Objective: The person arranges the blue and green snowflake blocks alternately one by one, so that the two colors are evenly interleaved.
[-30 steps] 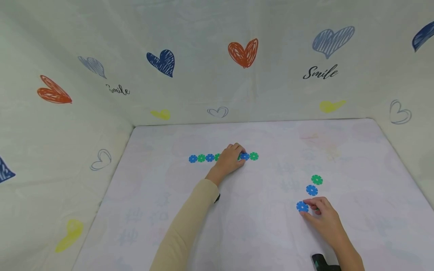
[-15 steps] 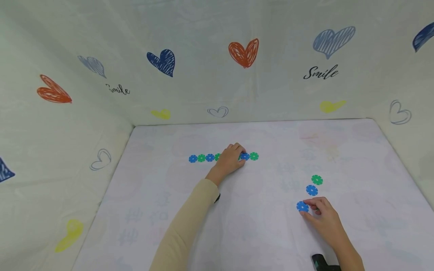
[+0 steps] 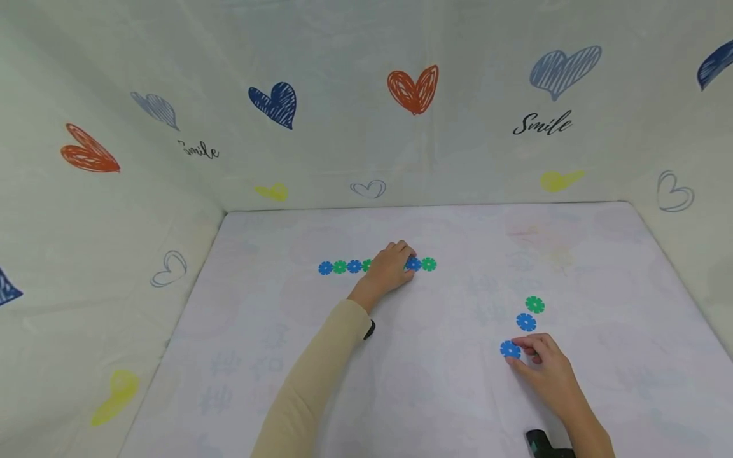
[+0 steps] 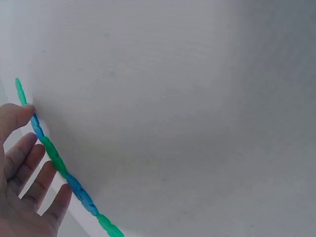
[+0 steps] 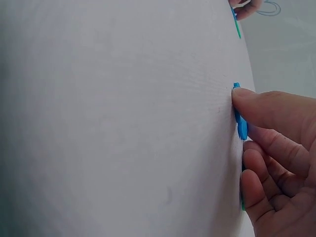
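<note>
- Head view, surroundings: a white, cloth-like counter [image 3: 446, 381] with faint printed marks, bounded by pale, softly creased fabric walls [image 3: 343, 38].
- Head view, centre: the left hand [image 3: 390, 268], extending from a long beige sleeve [image 3: 315, 375], lies across a straight row of alternating blue and green notched discs [image 3: 340, 267] and hides its middle. Three whole discs and part of a fourth show at the row's left, one blue and one green at its right.
- Head view, right: the right hand [image 3: 546, 367] pinches a single blue notched disc [image 3: 510, 349]. A loose blue disc [image 3: 526, 322] and a loose green disc [image 3: 535, 305] lie close together just beyond it, well apart from the row. A smooth black object [image 3: 546, 445] shows beside the wrist.
- Head view, shapes and writing: the discs are flat and round with slotted rims, plastic in appearance. The walls carry scribbled hearts [image 3: 413, 90] in orange, blues and yellow; black script reads "Smile" [image 3: 542, 123], with a second, distorted "Smile" at left.
- Left wrist view: the row appears edge-on, a thin, scalloped diagonal strip. The grip pinches it, thumb on one side, fingers along the other.
- Right wrist view: the grip pinches the single blue disc between thumb and forefinger, remaining fingers curled. A green sliver [image 5: 243, 204] shows below, mostly hidden by the fingers.
</note>
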Demonstrator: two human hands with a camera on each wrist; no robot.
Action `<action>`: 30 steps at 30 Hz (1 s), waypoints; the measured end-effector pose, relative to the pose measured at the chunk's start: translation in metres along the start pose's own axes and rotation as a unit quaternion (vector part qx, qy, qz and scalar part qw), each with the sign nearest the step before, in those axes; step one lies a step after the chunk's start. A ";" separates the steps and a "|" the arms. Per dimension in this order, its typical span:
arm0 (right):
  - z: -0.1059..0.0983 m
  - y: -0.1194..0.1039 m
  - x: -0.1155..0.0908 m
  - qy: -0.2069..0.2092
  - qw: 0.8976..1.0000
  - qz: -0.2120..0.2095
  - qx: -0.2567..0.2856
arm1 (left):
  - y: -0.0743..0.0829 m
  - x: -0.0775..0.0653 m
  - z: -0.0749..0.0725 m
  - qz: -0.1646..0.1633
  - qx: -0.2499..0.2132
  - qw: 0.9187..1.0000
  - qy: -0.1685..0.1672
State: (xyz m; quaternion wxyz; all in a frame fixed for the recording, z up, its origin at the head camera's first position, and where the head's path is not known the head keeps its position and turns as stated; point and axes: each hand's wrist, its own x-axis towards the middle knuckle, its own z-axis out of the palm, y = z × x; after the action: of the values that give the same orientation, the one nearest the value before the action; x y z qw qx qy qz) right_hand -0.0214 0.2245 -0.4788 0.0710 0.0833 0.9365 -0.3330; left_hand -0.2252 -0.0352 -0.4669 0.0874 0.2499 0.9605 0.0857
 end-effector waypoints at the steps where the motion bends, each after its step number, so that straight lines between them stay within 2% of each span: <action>1: 0.000 0.000 0.000 -0.001 1.000 0.001 -0.001 | 0.001 0.000 0.000 0.000 0.003 1.000 -0.002; 9: 0.000 0.001 -0.002 0.000 1.000 0.008 -0.004 | 0.007 0.007 0.004 0.001 -0.001 1.000 -0.003; 16: 0.001 0.001 -0.001 0.008 1.000 -0.005 -0.004 | 0.015 0.010 0.003 0.005 -0.012 1.000 -0.005; 22: 0.001 0.001 0.000 0.020 1.000 -0.020 -0.011 | 0.018 0.014 0.005 0.006 0.003 1.000 -0.008; 30: 0.000 0.000 -0.001 0.007 1.000 -0.008 -0.007 | 0.019 0.017 0.008 0.011 0.018 1.000 0.000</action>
State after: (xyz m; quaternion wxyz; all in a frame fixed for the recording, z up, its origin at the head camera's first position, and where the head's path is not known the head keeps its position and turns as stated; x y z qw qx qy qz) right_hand -0.0203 0.2246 -0.4785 0.0628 0.0773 0.9399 -0.3267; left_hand -0.2290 -0.0099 -0.4730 0.0823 0.2623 0.9590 0.0693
